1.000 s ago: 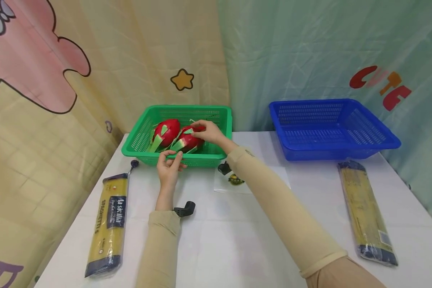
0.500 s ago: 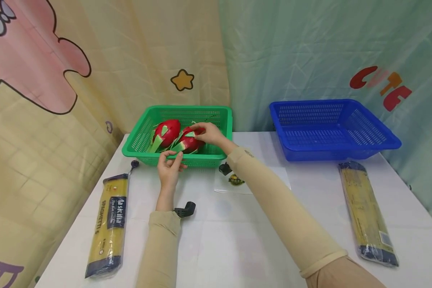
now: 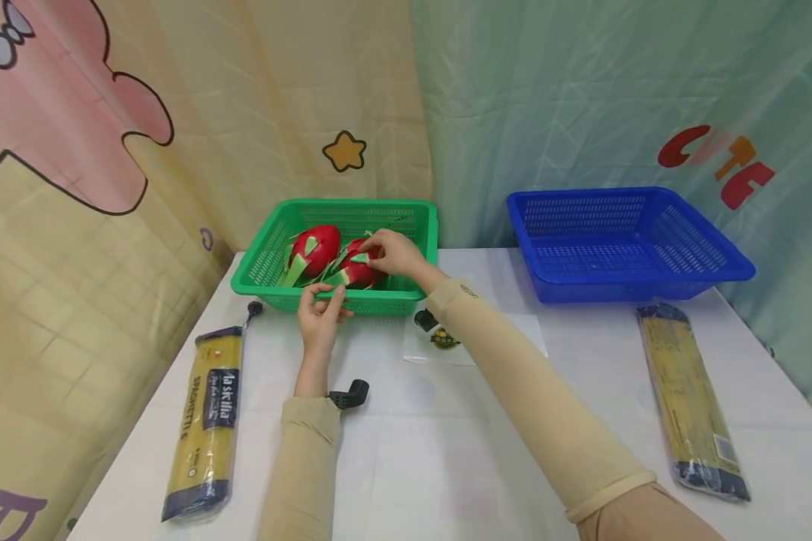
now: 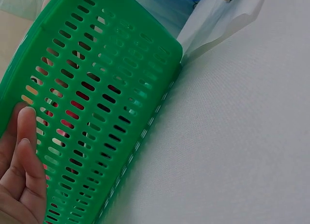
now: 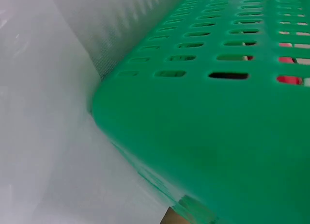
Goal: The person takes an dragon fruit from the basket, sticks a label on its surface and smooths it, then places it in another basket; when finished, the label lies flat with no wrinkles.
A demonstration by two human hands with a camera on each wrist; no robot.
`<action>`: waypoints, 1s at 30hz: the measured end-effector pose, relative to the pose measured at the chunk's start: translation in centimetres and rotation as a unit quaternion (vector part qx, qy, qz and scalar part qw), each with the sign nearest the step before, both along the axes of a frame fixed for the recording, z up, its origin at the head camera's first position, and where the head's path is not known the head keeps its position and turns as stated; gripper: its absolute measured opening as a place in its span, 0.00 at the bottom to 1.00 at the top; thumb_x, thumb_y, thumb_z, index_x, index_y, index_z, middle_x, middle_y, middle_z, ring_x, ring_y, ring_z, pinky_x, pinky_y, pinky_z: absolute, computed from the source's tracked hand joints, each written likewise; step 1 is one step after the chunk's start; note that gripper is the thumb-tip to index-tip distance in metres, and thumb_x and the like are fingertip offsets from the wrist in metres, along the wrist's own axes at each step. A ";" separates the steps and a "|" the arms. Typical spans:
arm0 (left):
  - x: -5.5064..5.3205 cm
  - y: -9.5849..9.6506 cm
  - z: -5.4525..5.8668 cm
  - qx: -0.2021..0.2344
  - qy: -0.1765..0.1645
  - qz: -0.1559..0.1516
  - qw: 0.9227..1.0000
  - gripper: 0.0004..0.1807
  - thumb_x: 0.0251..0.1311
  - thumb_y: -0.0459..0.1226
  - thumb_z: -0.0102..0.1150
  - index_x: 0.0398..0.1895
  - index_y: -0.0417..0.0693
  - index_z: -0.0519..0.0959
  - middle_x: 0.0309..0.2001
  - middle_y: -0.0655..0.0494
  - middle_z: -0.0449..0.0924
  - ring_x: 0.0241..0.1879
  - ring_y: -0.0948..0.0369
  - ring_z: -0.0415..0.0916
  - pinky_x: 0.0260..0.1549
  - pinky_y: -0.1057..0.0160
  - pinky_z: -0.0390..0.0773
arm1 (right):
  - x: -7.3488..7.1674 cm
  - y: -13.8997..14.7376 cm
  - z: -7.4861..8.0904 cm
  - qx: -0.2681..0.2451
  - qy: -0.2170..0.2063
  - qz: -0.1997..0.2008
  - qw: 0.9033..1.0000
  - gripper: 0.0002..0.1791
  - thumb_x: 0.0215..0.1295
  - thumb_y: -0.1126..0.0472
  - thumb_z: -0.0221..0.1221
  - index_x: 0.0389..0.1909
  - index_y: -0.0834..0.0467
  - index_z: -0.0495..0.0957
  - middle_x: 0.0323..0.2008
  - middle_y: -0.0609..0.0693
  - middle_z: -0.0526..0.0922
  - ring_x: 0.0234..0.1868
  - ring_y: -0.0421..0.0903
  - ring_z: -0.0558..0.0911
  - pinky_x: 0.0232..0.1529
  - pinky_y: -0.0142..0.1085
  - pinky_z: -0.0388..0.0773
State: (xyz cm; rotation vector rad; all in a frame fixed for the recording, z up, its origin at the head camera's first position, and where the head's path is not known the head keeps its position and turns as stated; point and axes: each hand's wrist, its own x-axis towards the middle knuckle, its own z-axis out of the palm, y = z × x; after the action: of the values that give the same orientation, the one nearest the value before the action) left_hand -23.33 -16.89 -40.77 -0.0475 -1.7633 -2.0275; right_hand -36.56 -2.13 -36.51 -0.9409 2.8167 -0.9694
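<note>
Two red dragon fruits with green scales lie side by side in the green basket in the head view. On the right dragon fruit is my right hand, holding it from above between thumb and fingers. The left dragon fruit lies untouched. At the basket's front rim, my left hand grips the edge with thumb and fingers. Curled fingers show against the slotted wall in the left wrist view. The right wrist view shows mostly the basket's outside corner; my right hand is hidden there.
A blue basket stands at the back right. Spaghetti packs lie at the left and right of the white table. A clear plastic sheet with a logo lies under my right forearm. Curtains hang behind.
The right dragon fruit has turned slightly toward the front under my right hand, its pale-green scale now lower. My right hand has shifted slightly right and down. The left hand stays at the rim.
</note>
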 end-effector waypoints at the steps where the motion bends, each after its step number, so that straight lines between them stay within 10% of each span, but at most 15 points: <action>1: 0.0 0.0 0.1 0.002 -0.001 -0.001 1.000 0.11 0.62 0.32 0.57 0.41 0.33 0.67 0.34 0.16 0.71 0.16 0.59 0.76 0.19 0.66 0.73 | 0.1 0.0 0.0 0.010 0.009 0.005 1.000 0.17 0.62 0.61 0.61 0.52 0.56 0.79 0.47 0.52 0.75 0.36 0.44 0.76 0.38 0.33 0.73; 20: 0.1 0.4 -0.1 -0.009 0.000 -0.005 1.000 0.15 0.62 0.32 0.57 0.43 0.28 0.66 0.33 0.20 0.74 0.17 0.57 0.77 0.19 0.66 0.73 | 0.8 0.7 0.0 0.023 0.027 0.020 0.999 0.15 0.64 0.63 0.57 0.51 0.63 0.76 0.44 0.55 0.72 0.33 0.45 0.71 0.36 0.34 0.70; 30: -0.8 -0.8 -0.6 -0.018 -0.031 0.003 0.999 0.13 0.60 0.35 0.61 0.40 0.36 0.69 0.23 0.43 0.81 0.18 0.55 0.78 0.22 0.62 0.77 | 2.1 3.3 3.0 -0.040 0.084 0.033 0.995 0.13 0.64 0.65 0.58 0.48 0.64 0.73 0.41 0.55 0.72 0.34 0.47 0.70 0.36 0.33 0.70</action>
State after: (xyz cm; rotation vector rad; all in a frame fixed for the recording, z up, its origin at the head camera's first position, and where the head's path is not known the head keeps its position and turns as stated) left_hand -24.09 -17.71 -41.38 0.0106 -1.8357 -2.0138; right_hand -34.47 1.17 -33.52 -1.1696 2.8780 -1.0509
